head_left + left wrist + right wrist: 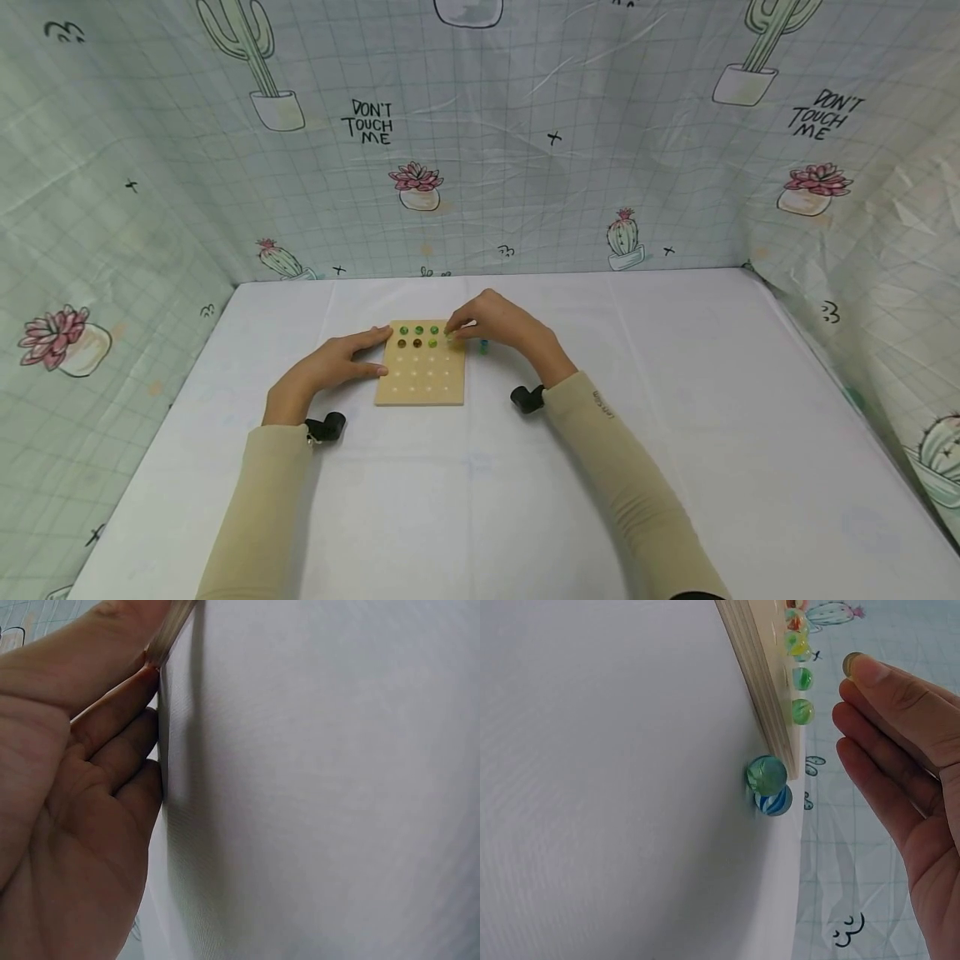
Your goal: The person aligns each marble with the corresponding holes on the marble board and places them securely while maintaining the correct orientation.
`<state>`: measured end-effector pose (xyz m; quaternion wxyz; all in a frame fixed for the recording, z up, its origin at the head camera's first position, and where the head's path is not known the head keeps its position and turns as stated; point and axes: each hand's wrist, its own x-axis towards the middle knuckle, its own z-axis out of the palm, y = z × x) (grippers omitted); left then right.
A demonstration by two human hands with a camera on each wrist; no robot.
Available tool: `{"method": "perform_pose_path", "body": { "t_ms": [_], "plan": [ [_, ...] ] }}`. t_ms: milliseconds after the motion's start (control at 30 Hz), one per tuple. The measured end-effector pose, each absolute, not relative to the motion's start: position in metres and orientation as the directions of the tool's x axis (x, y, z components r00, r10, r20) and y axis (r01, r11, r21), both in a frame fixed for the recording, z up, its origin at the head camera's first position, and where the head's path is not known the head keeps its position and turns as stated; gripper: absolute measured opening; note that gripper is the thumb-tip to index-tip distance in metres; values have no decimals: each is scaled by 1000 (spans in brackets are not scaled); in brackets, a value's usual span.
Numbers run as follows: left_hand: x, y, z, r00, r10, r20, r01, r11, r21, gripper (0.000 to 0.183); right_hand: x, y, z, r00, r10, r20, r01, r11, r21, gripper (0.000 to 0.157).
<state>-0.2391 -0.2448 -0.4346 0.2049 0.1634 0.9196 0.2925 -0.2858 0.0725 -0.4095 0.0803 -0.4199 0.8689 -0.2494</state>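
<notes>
A square wooden board (420, 385) with rows of small hollows lies on the table. Green marbles (418, 331) sit along its far row, and amber and green marbles (417, 343) fill part of the second row. My left hand (330, 365) rests against the board's left edge, thumb and index finger extended and spread along it. Over the far right corner, my right hand (506, 321) pinches a yellowish glass marble (850, 665) between thumb and fingertips. In the right wrist view it is above the seated marbles (802, 712).
Beside the board's right edge, a green marble (766, 776) and a blue-striped marble (775, 801) lie close together on the white tablecloth (480, 500). A cactus-print curtain (525, 167) rises behind the table and along both sides.
</notes>
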Motion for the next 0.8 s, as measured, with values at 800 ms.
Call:
{"method": "perform_pose_path", "body": {
  "t_ms": [800],
  "plan": [
    [-241,-244,-435,-861,415,-294,172,781,600,86,-285,63,-412,-724,-687,59,-577,557,-597,17]
  ]
}}
